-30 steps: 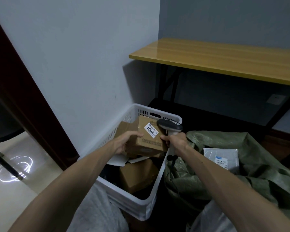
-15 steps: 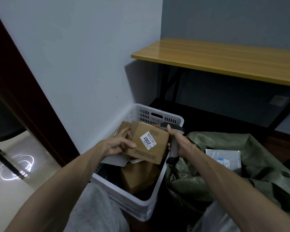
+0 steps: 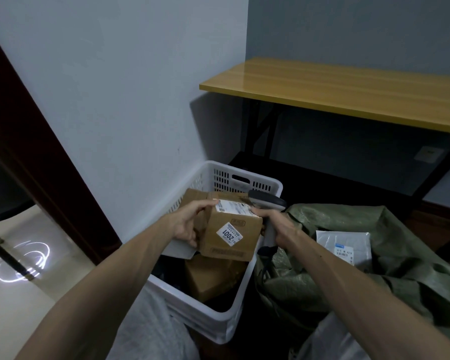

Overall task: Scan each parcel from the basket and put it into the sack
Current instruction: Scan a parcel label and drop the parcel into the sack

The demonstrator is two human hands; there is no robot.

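My left hand (image 3: 190, 224) grips a brown cardboard parcel (image 3: 231, 232) above the white plastic basket (image 3: 244, 302). The parcel carries a white "2001" sticker on its near face and a shipping label on its top. My right hand (image 3: 278, 224) holds a grey handheld scanner (image 3: 266, 202) against the parcel's right top edge, its head over the shipping label. More brown parcels (image 3: 211, 276) and a grey mailer lie inside the basket. The green woven sack (image 3: 374, 276) sits to the right with a white poly-mailer parcel (image 3: 344, 242) lying on it.
A yellow-topped table (image 3: 348, 94) on black legs stands behind the sack. The basket sits against the grey wall (image 3: 115, 100). A dark door frame (image 3: 37, 152) is at the left. My grey-clad knees (image 3: 151, 328) are below the basket.
My left hand has tipped the parcel so the shipping label faces up and the "2001" sticker faces me. The scanner has stayed at the parcel's right edge.
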